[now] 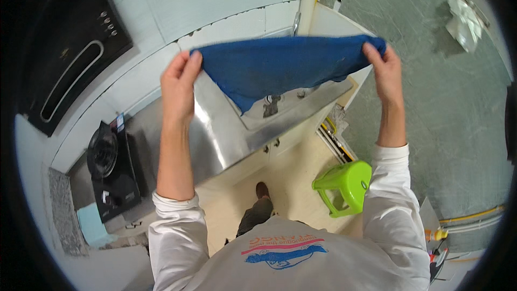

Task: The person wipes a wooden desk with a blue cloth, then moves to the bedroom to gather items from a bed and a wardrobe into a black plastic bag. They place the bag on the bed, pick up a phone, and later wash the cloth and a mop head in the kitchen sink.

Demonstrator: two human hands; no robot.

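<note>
A blue cloth [278,60] is stretched out in the air between my two hands, its lower edge uneven and hanging to a point on the left. My left hand [179,81] pinches one upper corner between thumb and fingers. At the other end, my right hand [385,68] grips the opposite corner. Behind and below the cloth lies a stainless steel sink [258,123] set in a metal countertop [210,141]; the cloth hides much of the basin. Something dark is partly seen in the sink.
Left on the counter is a black gas stove [117,186], with a black range hood [76,48] on the tiled wall above. A light blue cloth or sheet [93,224] lies beside the stove. A green plastic stool [343,188] stands on the floor, below the right forearm.
</note>
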